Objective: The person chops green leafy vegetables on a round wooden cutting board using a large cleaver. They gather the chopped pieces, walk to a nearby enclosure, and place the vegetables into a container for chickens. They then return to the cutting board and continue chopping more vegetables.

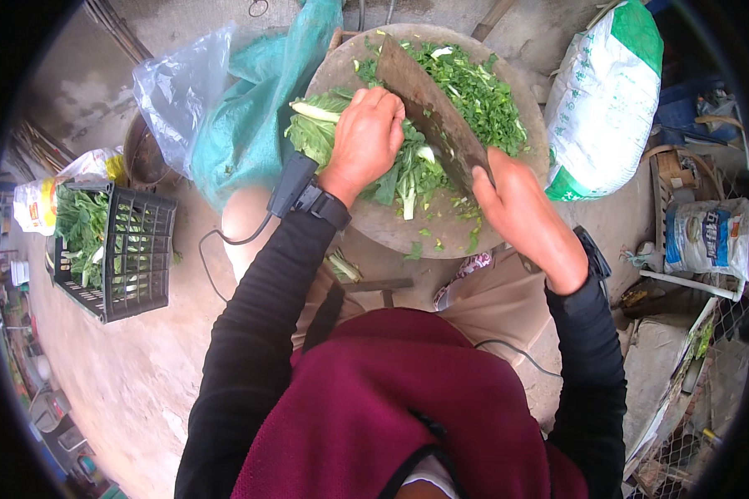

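Observation:
My left hand (364, 143) presses down on a bunch of leafy greens (319, 131) with pale stalks, its fingers curled over the leaves. In my right hand (524, 212) is the handle end of a large, dark, worn cleaver (438, 112). Its broad blade slants up and left across the round chopping board (385, 234), just right of the bunch and of my left fingers. Chopped greens (484, 90) are heaped on the board beyond the blade, with small bits scattered toward its near edge. My right palm hides most of the handle.
At left stands a black plastic crate (146, 249) full of whole greens. A teal mesh sack (245, 137) and a clear plastic bag (183, 100) lie beside the board. To its right leans a white and green sack (606, 108). Wire mesh fencing (728, 366) runs along the lower right.

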`<control>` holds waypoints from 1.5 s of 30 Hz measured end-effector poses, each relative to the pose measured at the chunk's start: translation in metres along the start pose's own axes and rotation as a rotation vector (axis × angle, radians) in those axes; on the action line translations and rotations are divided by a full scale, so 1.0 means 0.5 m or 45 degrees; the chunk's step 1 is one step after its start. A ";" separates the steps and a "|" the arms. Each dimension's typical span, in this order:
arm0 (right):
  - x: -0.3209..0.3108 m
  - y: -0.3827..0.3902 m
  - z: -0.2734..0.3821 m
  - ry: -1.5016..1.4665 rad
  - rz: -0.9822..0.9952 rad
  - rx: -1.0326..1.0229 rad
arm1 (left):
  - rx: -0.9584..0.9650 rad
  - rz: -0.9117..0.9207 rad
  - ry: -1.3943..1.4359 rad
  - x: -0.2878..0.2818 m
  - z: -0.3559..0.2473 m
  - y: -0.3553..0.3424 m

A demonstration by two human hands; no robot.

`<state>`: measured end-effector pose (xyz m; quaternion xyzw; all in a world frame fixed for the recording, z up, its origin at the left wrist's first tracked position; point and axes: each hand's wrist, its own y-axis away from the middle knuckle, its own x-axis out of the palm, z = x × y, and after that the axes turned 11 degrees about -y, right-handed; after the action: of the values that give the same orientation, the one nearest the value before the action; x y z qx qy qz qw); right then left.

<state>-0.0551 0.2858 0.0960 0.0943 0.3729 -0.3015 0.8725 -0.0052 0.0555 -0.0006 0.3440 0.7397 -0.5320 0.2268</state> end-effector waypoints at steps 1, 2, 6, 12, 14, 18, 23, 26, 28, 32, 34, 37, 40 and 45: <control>0.022 -0.023 -0.008 0.002 -0.039 -0.065 | 0.003 0.016 0.007 0.000 0.000 0.001; 0.045 -0.047 -0.020 0.005 -0.071 -0.104 | 0.000 0.022 0.010 0.000 -0.001 0.002; 0.109 -0.127 -0.053 -0.052 -0.199 -0.194 | 0.012 -0.011 0.012 -0.005 -0.001 0.003; 0.024 -0.031 -0.005 -0.140 -0.135 -0.056 | 0.011 -0.139 0.002 -0.006 -0.005 0.005; -0.018 0.005 0.014 -0.153 -0.042 -0.100 | 0.007 -0.121 -0.022 -0.005 -0.007 0.007; 0.008 0.005 0.012 -0.066 0.006 0.012 | -0.024 -0.041 -0.094 0.007 -0.008 0.014; 0.114 -0.110 -0.046 -0.031 -0.172 -0.145 | 0.032 -0.015 -0.204 0.008 -0.004 0.008; 0.122 -0.127 -0.078 -0.087 -0.236 -0.246 | 0.027 -0.021 -0.100 -0.015 -0.009 0.004; 0.118 -0.114 -0.089 -0.153 -0.221 -0.165 | -0.020 0.133 -0.367 -0.041 -0.014 0.005; 0.128 -0.072 -0.098 -0.324 -0.325 -0.074 | -0.136 0.626 -0.823 -0.059 -0.052 0.017; 0.132 -0.061 -0.102 -0.405 -0.408 -0.084 | -0.097 0.756 -0.937 -0.062 -0.068 0.029; 0.127 -0.056 -0.108 -0.347 -0.441 -0.073 | -0.068 0.758 -0.870 -0.065 -0.066 0.028; 0.111 -0.053 -0.111 -0.394 -0.450 -0.057 | -0.039 0.642 -0.707 -0.069 -0.054 0.010; 0.098 -0.040 -0.108 -0.524 -0.442 0.090 | -0.076 0.812 -0.614 -0.062 -0.030 -0.047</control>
<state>-0.0727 0.2688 0.0246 -0.0039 0.1876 -0.4721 0.8613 -0.0020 0.0566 0.0410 0.4149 0.5366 -0.4786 0.5575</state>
